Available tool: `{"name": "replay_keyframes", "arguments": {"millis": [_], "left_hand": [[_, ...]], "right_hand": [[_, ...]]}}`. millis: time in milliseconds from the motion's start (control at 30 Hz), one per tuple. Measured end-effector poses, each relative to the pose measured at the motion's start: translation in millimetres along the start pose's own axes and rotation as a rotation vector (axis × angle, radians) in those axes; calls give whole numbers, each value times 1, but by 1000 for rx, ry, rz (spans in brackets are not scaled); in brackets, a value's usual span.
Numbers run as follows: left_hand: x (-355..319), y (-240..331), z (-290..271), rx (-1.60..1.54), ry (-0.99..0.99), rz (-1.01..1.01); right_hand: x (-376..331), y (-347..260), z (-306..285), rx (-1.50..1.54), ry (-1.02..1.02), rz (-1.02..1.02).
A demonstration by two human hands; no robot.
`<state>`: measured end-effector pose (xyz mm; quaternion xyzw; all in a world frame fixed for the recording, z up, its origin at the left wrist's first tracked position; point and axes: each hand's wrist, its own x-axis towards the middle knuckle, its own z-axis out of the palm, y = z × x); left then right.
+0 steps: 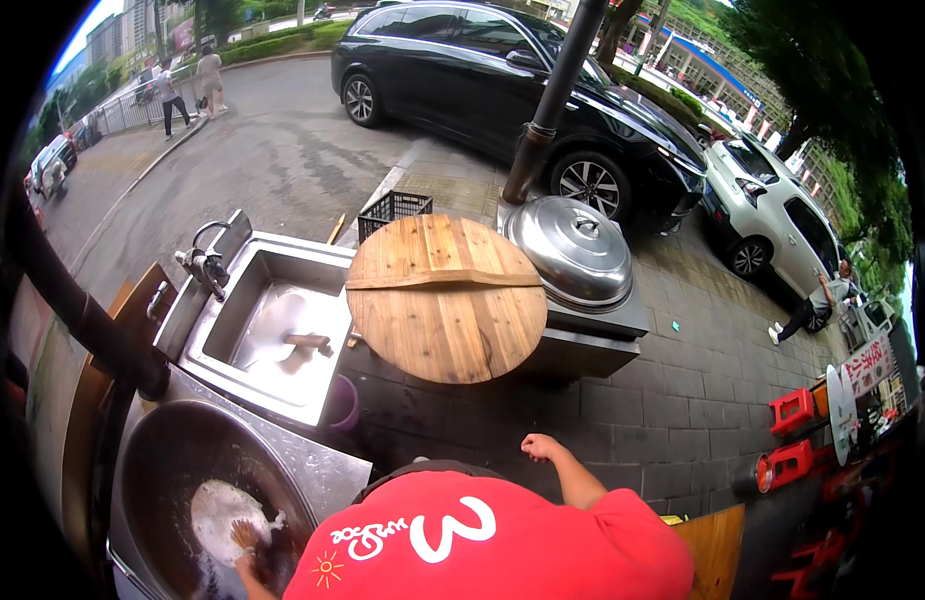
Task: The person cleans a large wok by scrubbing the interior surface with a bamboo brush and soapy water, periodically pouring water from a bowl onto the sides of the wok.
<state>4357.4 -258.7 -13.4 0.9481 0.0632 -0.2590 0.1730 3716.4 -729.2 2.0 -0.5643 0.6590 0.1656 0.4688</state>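
At the lower left, my left hand (245, 538) rests with its fingers stretched over a pale, roundish, flat thing (221, 512) in a large dark wok (155, 470). Whether that thing is a cloth or a dish I cannot tell. Wet streaks and a little suds or water show on the wok's inside. My right hand (541, 447) is out to the right over the paving, its fingers curled in with nothing visible in them. Beyond the wok is a steel sink (251, 385) in which a metal utensil with a short wooden handle (308, 341) lies.
A round wooden lid (448, 340) lies ahead, beside a domed steel lid (573, 245) on a metal stand. A black crate (395, 207), purple bucket (343, 402) and dark post (98, 335) stand nearby. Red stools (791, 410) are at right; parked cars and people are farther off.
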Motion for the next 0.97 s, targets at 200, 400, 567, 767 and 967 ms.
{"name": "replay_keyframes", "arguments": {"millis": [200, 400, 567, 767, 967], "left_hand": [[31, -17, -27, -8, 62, 4], [46, 10, -39, 345, 131, 135], [44, 31, -45, 458, 90, 143], [24, 50, -57, 547, 139, 160], [27, 52, -61, 563, 96, 147]], "right_hand": [[6, -7, 1, -14, 4, -35], [3, -6, 0, 24, 11, -45], [-1, -3, 5, 12, 6, -3], [-3, 3, 18, 30, -26, 10], [3, 0, 22, 11, -35, 12]]}}
